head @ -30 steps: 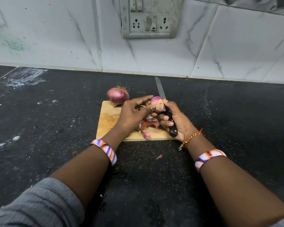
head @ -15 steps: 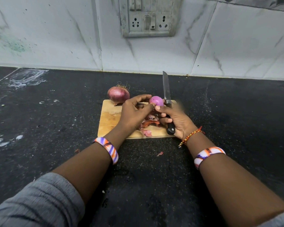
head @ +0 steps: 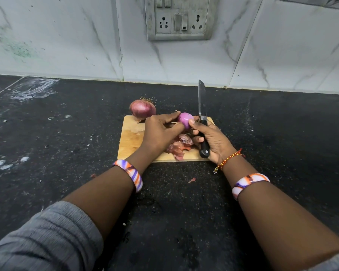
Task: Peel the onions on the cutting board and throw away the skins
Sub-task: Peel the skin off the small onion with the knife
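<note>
Peeled onion (head: 185,119) sits just above frame centre, held over the cutting board (head: 129,139) between both hands. Left hand (head: 160,132) curls round its left side, fingertips on the bulb. Right hand (head: 213,140) does 2 jobs: thumb presses the onion's right side, other fingers wrap the black handle of the knife (head: 202,122), blade pointing up toward the wall, tip above the board's far edge.

Vs 1 s ago: the onion then had pale skin patches w/ a flap hanging; now it's smooth, shiny purple all over. Blade then leaned up-left; at 0.5 s ago it was near upright & it's the same now. Hands have kept abt the same spot over the board's right half.

Pile of skins (head: 179,146) lies on the board under the hands, centre-right, no visible shift. Unpeeled onion (head: 142,110) w/ dry roots rests at the board's upper-left corner, unmoved. One small skin scrap (head: 191,180) on the black counter (head: 67,133) below the board, same place as before.
</note>
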